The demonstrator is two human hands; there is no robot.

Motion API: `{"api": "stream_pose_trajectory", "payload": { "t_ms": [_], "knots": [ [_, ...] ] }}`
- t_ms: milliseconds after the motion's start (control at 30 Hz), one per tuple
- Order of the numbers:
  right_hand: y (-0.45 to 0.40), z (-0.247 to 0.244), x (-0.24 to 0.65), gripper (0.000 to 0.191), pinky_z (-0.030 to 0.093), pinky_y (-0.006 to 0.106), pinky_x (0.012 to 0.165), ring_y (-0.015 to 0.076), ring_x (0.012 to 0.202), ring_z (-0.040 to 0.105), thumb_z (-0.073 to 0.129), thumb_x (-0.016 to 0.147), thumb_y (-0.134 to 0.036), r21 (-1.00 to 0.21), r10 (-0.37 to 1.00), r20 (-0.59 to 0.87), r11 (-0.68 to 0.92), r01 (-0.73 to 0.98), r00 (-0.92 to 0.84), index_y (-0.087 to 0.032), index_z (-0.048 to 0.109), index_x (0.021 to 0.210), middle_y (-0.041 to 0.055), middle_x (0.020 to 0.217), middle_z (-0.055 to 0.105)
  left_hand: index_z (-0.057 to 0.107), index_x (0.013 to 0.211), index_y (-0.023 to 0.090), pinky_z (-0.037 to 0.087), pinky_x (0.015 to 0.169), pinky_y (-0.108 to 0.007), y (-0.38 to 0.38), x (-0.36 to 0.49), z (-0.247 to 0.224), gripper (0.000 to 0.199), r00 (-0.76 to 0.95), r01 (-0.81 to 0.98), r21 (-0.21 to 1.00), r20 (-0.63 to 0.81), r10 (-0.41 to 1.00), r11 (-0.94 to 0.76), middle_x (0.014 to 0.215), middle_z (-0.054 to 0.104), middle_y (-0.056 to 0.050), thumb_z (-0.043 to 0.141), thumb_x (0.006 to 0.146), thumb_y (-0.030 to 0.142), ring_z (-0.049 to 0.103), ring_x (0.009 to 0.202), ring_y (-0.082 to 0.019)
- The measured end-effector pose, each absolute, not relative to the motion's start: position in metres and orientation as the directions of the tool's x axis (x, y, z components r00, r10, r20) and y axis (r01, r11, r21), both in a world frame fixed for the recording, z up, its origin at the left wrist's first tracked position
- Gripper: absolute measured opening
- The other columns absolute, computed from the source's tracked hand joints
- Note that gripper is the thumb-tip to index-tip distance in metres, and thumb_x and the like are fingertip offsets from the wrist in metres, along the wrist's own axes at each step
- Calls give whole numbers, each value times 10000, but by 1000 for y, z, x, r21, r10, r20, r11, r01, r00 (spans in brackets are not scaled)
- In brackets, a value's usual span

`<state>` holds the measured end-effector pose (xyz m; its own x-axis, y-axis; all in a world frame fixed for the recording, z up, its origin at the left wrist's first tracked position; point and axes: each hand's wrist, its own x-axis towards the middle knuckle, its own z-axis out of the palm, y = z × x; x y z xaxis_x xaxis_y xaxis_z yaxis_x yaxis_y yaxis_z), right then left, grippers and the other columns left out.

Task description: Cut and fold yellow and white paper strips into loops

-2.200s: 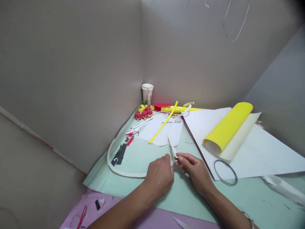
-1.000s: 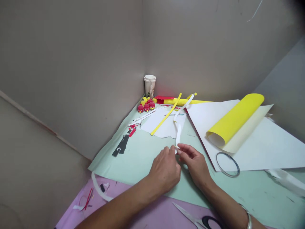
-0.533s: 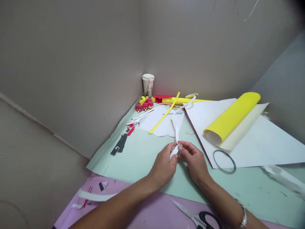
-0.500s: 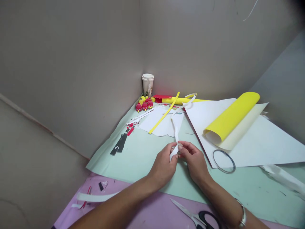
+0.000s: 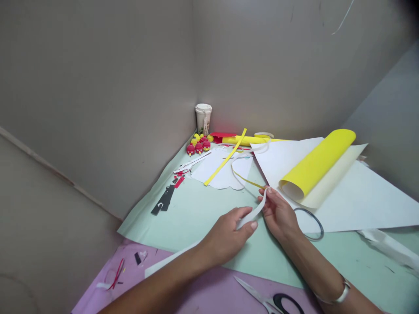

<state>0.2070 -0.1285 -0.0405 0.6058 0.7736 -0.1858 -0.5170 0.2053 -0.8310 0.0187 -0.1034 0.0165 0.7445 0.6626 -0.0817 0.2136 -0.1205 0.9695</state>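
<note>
My left hand (image 5: 231,233) holds a long white paper strip (image 5: 254,212) between thumb and fingers. Further right, my right hand (image 5: 279,213) pinches the same strip, which curves beyond the fingertips toward the back and shows a yellow side. The strip's other end (image 5: 170,258) comes out behind my left forearm. Past the hands, a flat yellow strip (image 5: 225,163) lies across white paper pieces (image 5: 240,172). A grey ring (image 5: 314,237) lies beside my right wrist.
Scissors (image 5: 258,296) lie near the front edge. A rolled yellow sheet (image 5: 317,163) rests on a white sheet (image 5: 369,196) at the right. Small red and yellow balls (image 5: 199,147) stand before a white cup (image 5: 203,117). Black scraps (image 5: 165,199) lie at the left.
My right hand has moved right and slightly up along the strip, away from my left hand. The strip's end at the lower left has been drawn to the right.
</note>
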Motion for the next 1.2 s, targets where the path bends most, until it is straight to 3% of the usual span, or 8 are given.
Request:
{"api": "stream_pose_trajectory", "payload": {
  "t_ms": [100, 233, 433, 667, 867, 1067, 1200],
  "knots": [
    [-127, -41, 214, 261, 485, 195, 481, 93, 595, 575, 827, 658, -301, -817, 777, -189, 215, -535, 600, -229, 665, 849, -19, 799, 664, 598, 1272, 178, 377, 1057, -381, -95, 14, 22, 463, 744, 82, 992, -123, 657, 93, 1354, 575, -114, 616, 870, 409, 517, 1260, -258],
    [-128, -33, 217, 292, 331, 190, 359, 55, 441, 384, 828, 638, -295, -781, 839, -224, 150, -606, 496, -224, 641, 851, -32, 772, 629, 644, 1150, 125, 415, 1002, -360, -78, 11, 22, 382, 750, -65, 933, -189, 634, 355, 1210, 658, -147, 633, 867, 382, 612, 1120, -235],
    [-135, -27, 205, 298, 331, 188, 418, 63, 496, 434, 822, 679, -358, -835, 930, -237, -48, -548, 280, -203, 671, 884, -16, 775, 622, 647, 1069, 100, 492, 880, -315, -68, 18, 2, 351, 732, -57, 822, -352, 583, 567, 1053, 704, -161, 668, 849, 373, 681, 924, -193],
    [-140, -29, 191, 335, 355, 226, 512, 103, 540, 493, 763, 736, -476, -964, 966, -186, -144, -222, 182, -181, 676, 868, -17, 653, 621, 654, 934, 91, 502, 728, -271, -71, 26, -10, 425, 753, -19, 853, -331, 568, 522, 903, 684, -106, 730, 774, 478, 653, 734, -138],
    [-145, -21, 186, 376, 377, 254, 566, 121, 567, 508, 692, 783, -527, -991, 982, -136, -134, -23, 129, -173, 682, 910, -19, 628, 615, 633, 856, 92, 487, 672, -250, -71, 27, -11, 420, 718, 19, 880, -343, 606, 475, 756, 662, -78, 724, 770, 493, 610, 647, -114],
    [-144, -24, 186, 370, 405, 261, 593, 133, 611, 544, 726, 756, -500, -992, 975, -121, -114, -50, 188, -181, 695, 942, -7, 685, 652, 638, 817, 94, 475, 626, -209, -70, 28, -15, 259, 689, -25, 880, -329, 646, 475, 741, 666, -77, 719, 792, 337, 598, 620, -97],
    [-140, -31, 191, 376, 422, 240, 596, 113, 605, 544, 796, 710, -414, -966, 953, -130, -60, -250, 273, -217, 682, 1009, -28, 694, 651, 676, 923, 82, 491, 637, -211, -65, 26, -13, 176, 629, -36, 880, -348, 695, 473, 809, 675, -79, 682, 811, 218, 628, 645, -103]
  ]
}}
